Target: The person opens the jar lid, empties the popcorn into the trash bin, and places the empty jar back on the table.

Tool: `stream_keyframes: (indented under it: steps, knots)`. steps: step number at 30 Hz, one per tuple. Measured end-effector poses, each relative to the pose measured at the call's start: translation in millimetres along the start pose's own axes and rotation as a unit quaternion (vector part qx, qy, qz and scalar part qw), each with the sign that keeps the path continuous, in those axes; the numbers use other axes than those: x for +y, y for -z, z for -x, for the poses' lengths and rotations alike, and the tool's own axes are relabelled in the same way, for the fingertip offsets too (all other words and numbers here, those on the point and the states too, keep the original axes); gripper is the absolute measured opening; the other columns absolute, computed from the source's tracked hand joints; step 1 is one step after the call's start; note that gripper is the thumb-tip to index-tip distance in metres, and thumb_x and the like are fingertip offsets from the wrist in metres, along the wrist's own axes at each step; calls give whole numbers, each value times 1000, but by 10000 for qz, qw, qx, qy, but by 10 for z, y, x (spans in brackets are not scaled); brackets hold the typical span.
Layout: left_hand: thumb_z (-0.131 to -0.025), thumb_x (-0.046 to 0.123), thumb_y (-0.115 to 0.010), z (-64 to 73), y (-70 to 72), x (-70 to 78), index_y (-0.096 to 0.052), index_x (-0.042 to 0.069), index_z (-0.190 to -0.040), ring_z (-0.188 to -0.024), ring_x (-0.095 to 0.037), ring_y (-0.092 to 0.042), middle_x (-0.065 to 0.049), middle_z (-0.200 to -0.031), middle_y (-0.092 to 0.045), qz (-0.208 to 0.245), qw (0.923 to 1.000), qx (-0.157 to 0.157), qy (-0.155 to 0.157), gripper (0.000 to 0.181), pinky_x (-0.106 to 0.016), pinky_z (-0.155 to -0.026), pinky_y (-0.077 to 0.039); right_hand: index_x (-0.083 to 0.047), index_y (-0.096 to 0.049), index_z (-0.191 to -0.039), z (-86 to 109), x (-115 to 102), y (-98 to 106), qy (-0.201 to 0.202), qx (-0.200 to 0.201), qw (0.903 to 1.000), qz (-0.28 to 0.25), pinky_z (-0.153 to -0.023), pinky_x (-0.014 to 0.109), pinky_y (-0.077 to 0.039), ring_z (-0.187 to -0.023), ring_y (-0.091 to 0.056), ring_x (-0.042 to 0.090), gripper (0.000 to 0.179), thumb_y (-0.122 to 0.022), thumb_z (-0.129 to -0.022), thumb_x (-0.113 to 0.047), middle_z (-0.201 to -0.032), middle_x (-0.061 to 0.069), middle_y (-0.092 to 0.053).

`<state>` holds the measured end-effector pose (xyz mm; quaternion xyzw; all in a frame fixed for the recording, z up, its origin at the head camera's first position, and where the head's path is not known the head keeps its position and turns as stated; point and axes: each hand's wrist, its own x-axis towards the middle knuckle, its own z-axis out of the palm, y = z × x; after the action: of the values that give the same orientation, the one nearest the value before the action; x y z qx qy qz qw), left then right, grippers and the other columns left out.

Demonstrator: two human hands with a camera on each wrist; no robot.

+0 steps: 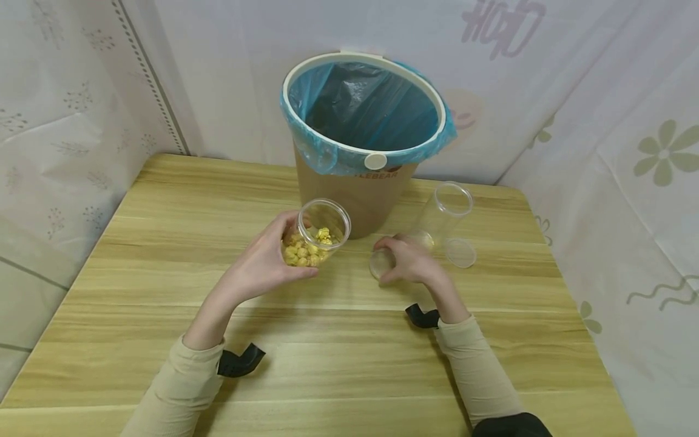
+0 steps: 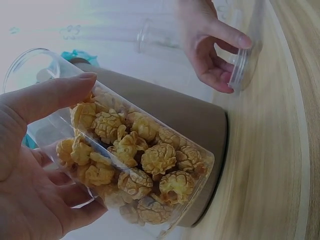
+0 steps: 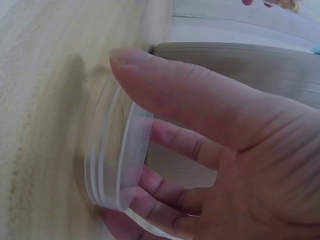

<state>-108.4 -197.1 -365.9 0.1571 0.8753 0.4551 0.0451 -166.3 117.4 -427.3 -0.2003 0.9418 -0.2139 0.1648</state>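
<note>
My left hand (image 1: 262,260) grips an uncapped clear plastic jar (image 2: 45,112), its fingers and thumb wrapped around the sides. Caramel-coloured popcorn (image 2: 142,160) fills the lower part of the jar, which is tilted in the left wrist view. To the right, my right hand (image 1: 412,262) pinches a round clear lid (image 3: 117,145) by its rim, thumb on one side and fingers on the other. The lid is low over the wooden table; whether it touches the top I cannot tell.
A brown bin (image 1: 349,197) lined with a blue bag (image 1: 322,155) stands behind both hands. Right of it is a second clear jar (image 1: 446,209), with another clear lid (image 1: 461,253) flat on the table (image 1: 327,370). Patterned curtains (image 1: 218,79) hang behind.
</note>
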Motion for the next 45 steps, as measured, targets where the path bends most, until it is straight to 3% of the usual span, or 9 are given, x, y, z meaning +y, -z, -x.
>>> stream_keyframes:
  steps: [10, 15, 19, 24, 27, 32, 39, 45]
  knots:
    - [-72, 21, -94, 27, 65, 21, -41, 8, -150, -119, -27, -57, -9, -131, -59, 68, 9999, 68, 74, 95, -47, -101, -49, -15, -65, -131, 0, -39, -28, 58, 13, 9997, 257, -109, 51, -46, -126, -55, 33, 70, -95, -68, -24, -133, 14, -63]
    - [-73, 20, -94, 38, 109, 32, -44, 10, -145, -113, -24, -55, -8, -126, -59, 138, 9998, 157, 29, 89, -42, -96, -47, -14, -61, -140, 27, -68, 3, -77, 44, 10000, 13, -108, 51, -47, -127, -54, 32, 71, -90, -77, -30, -139, 13, -60]
    - [-74, 20, -93, 33, 138, 55, -45, 12, -142, -114, -24, -54, -7, -127, -59, 210, 9996, 212, -7, 84, -41, -96, -46, -10, -55, -146, 75, -100, 64, -212, 290, 9982, -476, -103, 53, -51, -126, -57, 38, 68, -81, -87, -32, -144, 18, -54]
    - [-74, 23, -94, 37, 176, 75, -46, 14, -141, -121, -26, -56, -6, -130, -61, 321, 9991, 274, 18, 84, -43, -100, -46, -7, -51, -149, 146, -153, 129, -162, 623, 9879, -1409, -105, 59, -50, -132, -52, 43, 63, -74, -95, -29, -146, 21, -49]
    - [-73, 25, -94, 45, 198, 86, -46, 16, -141, -123, -27, -56, -5, -132, -61, 351, 9989, 298, 52, 84, -44, -101, -46, -7, -52, -149, 217, -211, 193, 14, 865, 9814, -1711, -106, 61, -50, -133, -53, 43, 60, -73, -96, -26, -148, 20, -52]
    - [-74, 22, -94, 65, 257, 91, -44, 15, -143, -122, -29, -55, -5, -140, -57, 514, 9980, 355, 57, 85, -43, -98, -44, -9, -57, -144, 372, -369, 379, 208, 1479, 9723, -1797, -100, 55, -56, -127, -61, 38, 53, -73, -96, -22, -142, 17, -61]
    - [-76, 19, -92, 86, 399, 114, -40, 16, -146, -122, -29, -55, -6, -143, -55, 439, 9978, 505, 26, 88, -43, -98, -41, -4, -59, -141, 568, -522, 705, 554, 2275, 9492, -2103, -98, 53, -57, -121, -64, 35, 50, -74, -94, -10, -132, 18, -66]
    - [-77, 17, -91, 83, 502, 120, -39, 16, -148, -126, -32, -56, -6, -142, -56, 238, 9977, 632, 14, 88, -37, -95, -42, -11, -60, -142, 666, -576, 942, 525, 2882, 9381, -1847, -96, 48, -58, -118, -66, 29, 49, -74, -95, -13, -128, 14, -69]
